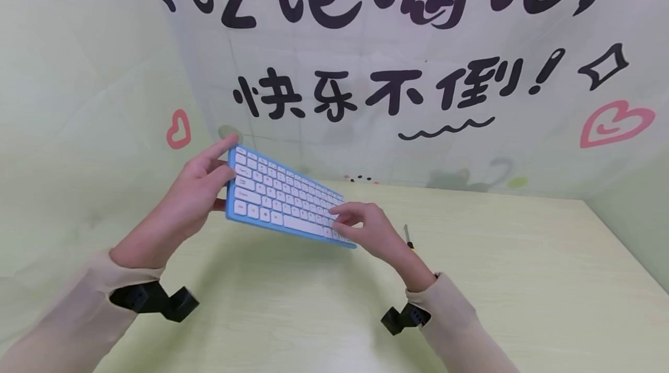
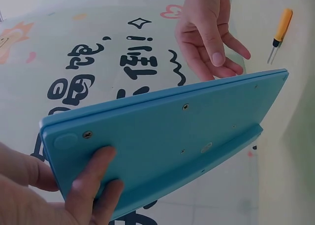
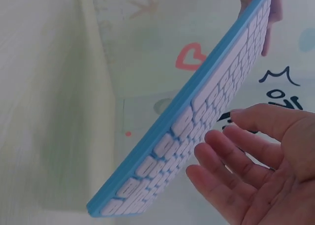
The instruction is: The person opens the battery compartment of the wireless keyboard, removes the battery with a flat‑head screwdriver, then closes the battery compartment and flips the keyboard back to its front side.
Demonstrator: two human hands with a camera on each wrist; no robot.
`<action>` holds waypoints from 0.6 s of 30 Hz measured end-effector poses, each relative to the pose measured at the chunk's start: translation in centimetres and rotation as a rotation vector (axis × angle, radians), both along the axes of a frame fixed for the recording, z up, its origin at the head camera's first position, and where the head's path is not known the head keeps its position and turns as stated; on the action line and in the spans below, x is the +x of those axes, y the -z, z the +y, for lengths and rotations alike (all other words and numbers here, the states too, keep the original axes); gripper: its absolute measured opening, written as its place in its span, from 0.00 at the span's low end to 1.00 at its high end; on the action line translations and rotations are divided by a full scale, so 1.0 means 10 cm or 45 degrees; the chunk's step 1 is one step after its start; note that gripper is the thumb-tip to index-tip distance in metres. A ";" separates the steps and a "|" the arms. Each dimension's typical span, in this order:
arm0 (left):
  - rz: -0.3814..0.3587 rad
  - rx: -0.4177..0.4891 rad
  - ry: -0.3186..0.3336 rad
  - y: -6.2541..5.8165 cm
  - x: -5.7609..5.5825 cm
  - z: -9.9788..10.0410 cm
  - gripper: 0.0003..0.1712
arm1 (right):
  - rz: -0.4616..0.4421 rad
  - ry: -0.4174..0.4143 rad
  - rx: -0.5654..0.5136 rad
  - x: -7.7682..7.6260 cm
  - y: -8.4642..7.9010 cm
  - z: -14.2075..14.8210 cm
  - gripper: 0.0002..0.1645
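A blue keyboard with white keys is held up over the table, tilted, with its keys toward the head camera. My left hand grips its left end, the thumb on the key side and fingers spread on the back. In the left wrist view the keyboard's blue back shows small screws and a raised ridge along one long edge. By the keyboard's right end is my right hand, its fingers loosely bent. The right wrist view shows those fingers facing the keys, holding nothing.
A screwdriver with a yellow-orange handle lies on the pale table beyond my right wrist. Behind the table hangs a light backdrop with black lettering and pink hearts. A side wall stands at the left.
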State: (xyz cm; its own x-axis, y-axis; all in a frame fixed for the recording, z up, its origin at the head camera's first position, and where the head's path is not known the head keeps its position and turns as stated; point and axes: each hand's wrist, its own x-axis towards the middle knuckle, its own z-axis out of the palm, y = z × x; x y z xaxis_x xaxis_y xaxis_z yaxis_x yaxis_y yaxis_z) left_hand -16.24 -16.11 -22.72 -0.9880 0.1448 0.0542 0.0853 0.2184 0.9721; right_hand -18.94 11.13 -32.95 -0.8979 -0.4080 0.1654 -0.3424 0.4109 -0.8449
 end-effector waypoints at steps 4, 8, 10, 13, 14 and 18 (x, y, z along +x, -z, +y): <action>-0.023 -0.023 -0.012 -0.01 -0.02 0.01 0.33 | 0.014 -0.049 0.001 0.11 -0.07 -0.12 0.16; -0.036 -0.038 -0.008 -0.04 -0.03 0.04 0.33 | 0.045 -0.093 -0.028 0.20 -0.12 -0.22 0.15; -0.049 -0.035 -0.008 -0.05 -0.03 0.06 0.33 | 0.056 -0.103 -0.050 0.23 -0.13 -0.26 0.15; -0.066 -0.022 -0.008 -0.07 -0.04 0.08 0.33 | 0.083 -0.081 -0.059 0.26 -0.14 -0.31 0.15; -0.069 -0.017 -0.007 -0.07 -0.04 0.09 0.33 | 0.093 -0.068 -0.059 0.26 -0.14 -0.33 0.15; -0.074 -0.014 -0.017 -0.09 -0.03 0.12 0.33 | 0.147 -0.005 -0.049 0.25 -0.12 -0.36 0.16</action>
